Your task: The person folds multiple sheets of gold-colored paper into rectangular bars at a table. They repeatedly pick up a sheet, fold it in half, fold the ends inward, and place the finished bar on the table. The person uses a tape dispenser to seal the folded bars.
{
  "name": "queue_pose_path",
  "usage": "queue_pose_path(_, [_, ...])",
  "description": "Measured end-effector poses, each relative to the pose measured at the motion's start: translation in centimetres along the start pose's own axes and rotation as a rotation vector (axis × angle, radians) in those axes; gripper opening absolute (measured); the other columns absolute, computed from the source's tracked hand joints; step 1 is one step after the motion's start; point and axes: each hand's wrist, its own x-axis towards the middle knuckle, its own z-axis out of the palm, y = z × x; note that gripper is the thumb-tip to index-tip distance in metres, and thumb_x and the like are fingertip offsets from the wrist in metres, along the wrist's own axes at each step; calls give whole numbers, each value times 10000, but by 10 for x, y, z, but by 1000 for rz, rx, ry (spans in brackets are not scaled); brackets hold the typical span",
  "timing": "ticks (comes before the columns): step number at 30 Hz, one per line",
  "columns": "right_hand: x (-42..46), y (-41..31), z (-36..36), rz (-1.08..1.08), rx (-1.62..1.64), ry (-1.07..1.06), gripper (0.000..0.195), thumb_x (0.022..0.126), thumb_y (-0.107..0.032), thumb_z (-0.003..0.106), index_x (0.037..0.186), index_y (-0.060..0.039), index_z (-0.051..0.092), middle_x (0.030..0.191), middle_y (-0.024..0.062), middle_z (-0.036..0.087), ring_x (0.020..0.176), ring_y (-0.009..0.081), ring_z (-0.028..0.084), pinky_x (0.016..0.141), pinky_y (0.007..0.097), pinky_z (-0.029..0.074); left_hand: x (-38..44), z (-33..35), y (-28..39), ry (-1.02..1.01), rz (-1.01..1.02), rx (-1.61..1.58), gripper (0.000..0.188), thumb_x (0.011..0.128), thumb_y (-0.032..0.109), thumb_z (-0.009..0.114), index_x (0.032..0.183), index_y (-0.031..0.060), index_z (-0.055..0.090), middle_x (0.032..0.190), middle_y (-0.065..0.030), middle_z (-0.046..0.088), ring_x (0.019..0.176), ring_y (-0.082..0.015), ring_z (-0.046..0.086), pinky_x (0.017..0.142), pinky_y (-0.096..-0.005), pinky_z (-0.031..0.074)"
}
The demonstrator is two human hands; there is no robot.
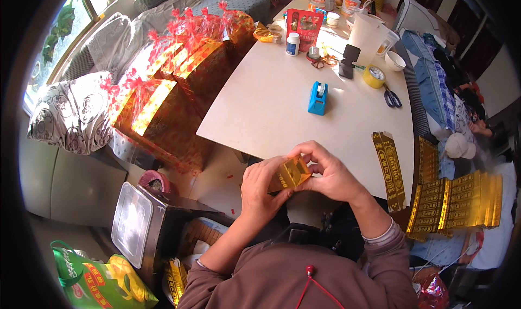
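Between my two hands is a folded box of shiny gold card [294,172], held just off the near edge of the table. My left hand [260,182] wraps around its lower left side. The fingers and thumb of my right hand [331,174] pinch its right end, where a flap stands angled. Printed gold characters show on the box's near face. Flat gold printed card strips [388,170] lie on the table to the right of my right hand. Beyond my hands stands a blue tape dispenser [318,99] with a clear roll in it.
On the white table [260,105] are scissors [392,97], a yellow tape roll [373,76], a white bottle [292,44], a red pouch [305,28] and a plastic pitcher [365,38]. Wrapped gold packages [163,134] stand left; stacked gold card [456,203] lies right. A person [460,77] is at far right.
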Motion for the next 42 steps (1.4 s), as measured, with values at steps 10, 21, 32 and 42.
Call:
queue_pose_path(10, [-59, 11, -65, 42, -171, 305, 609, 852, -99, 843, 1363, -64, 512, 1183, 14, 571, 1089, 132, 588, 937, 313, 529, 9, 4, -36, -235, 113, 95, 257, 835, 102, 762, 1083, 107, 693, 1072, -70, 720, 1024, -263, 669, 962, -407, 463])
queue_pose_path(21, [-148, 74, -55, 44, -434, 1023, 634, 881, -61, 760, 1451, -91, 485, 1287, 96, 518, 1070, 177, 583, 891, 323, 538, 99, 106, -57, -262, 151, -69, 409, 888, 17, 665, 1289, 87, 623, 1355, -161, 592, 1178, -373, 598, 1015, -461, 481])
queue_pose_path(32, [-136, 90, 3, 274, -1032, 821, 820, 804, -385, 836, 1510, -181, 473, 1097, 111, 517, 908, 283, 629, 780, 394, 564, 158, 230, -130, -464, 208, 417, 550, 917, 10, 553, 1403, 259, 614, 1651, -15, 360, 1374, -469, 490, 913, -473, 602])
queue_pose_path(42, [-84, 91, -11, 279, -895, 647, 855, 870, -413, 772, 1552, -88, 371, 1252, 158, 553, 1132, 339, 612, 978, 443, 520, 226, 222, -169, -576, 101, 725, 712, 915, 57, 600, 1552, 335, 448, 1733, -34, 141, 1580, -344, 167, 1236, -608, 174])
